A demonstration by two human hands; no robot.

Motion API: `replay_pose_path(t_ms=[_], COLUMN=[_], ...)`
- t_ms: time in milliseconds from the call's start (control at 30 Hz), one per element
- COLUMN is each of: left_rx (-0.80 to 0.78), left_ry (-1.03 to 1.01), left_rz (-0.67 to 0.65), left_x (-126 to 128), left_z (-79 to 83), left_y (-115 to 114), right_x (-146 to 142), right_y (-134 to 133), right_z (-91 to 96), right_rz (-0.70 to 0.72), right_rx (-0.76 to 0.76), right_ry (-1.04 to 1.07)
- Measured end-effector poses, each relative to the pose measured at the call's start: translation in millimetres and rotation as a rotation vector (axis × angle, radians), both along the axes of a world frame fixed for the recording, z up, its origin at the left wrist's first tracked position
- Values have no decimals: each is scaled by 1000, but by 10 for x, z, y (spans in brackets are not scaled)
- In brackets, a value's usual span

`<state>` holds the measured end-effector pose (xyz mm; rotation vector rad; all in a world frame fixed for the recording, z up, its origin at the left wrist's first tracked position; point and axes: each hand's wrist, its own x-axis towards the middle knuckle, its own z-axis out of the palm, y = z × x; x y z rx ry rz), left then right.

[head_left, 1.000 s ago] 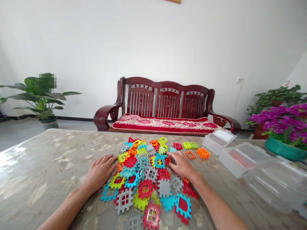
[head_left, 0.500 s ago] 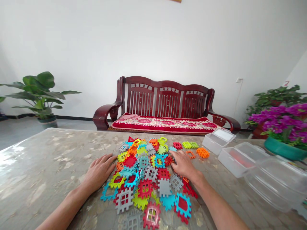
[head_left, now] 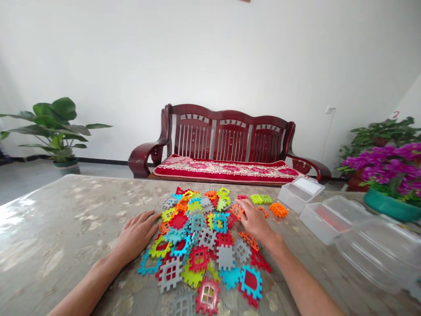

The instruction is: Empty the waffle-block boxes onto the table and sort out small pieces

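A heap of flat plastic building tiles with notched edges [head_left: 198,259] lies mid-table, in red, grey, blue, lime and orange; some have window or arch cut-outs. My left hand [head_left: 140,230] rests flat at the heap's left side, fingers stretched together towards it and holding nothing. At the right side of the heap, my right hand [head_left: 255,218] has its thumb and fingers closed on an orange window tile [head_left: 237,211]. Below that hand lies another orange tile [head_left: 249,240], near a grey window tile [head_left: 242,250].
Lime tiles [head_left: 261,199] and a stack of orange tiles [head_left: 279,210] lie beyond my right hand. Clear plastic boxes [head_left: 324,226] with lids stand at the right, near a teal pot of purple flowers [head_left: 390,205]. A wooden bench [head_left: 230,136] is behind the table.
My right hand has drawn slightly towards me and right, and an orange window tile now shows between its fingers. The left hand stays in place.
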<state>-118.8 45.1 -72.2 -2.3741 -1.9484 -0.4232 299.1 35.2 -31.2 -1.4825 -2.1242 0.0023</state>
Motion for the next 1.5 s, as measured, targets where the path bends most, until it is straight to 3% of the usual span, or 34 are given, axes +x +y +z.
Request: replay_pose_path(t_ms=[333, 433, 567, 667, 767, 933, 1100, 1233, 1500], left_rx=[-17, 4, 55, 55, 26, 10, 7, 13, -9], left_ry=[29, 27, 14, 14, 22, 34, 44, 36, 49], left_rz=[-1, -14, -26, -34, -36, -34, -37, -35, -23], left_x=[-1, -29, -78, -96, -93, -77, -82, -88, -69], left_z=[7, -48, -136, -154, -132, -91, -92, -103, -82], left_y=[0, 18, 49, 61, 63, 56, 53, 60, 45], right_x=[-24, 116, 564, 869, 957, 810, 680, 605, 679], right_y=[34, 92, 226, 282, 262, 134, 37, 11, 77], right_z=[18, 83, 53, -61, -152, -99, 45, 37, -128], right_rz=[-2, -125, -397, -518, -587, -657, -681, -667, -657], right_rx=[186, 160, 89, 48, -33, -120, -221, -260, -235], right_ry=[324, 441, 561, 531, 415, 40, -111, -238, -111])
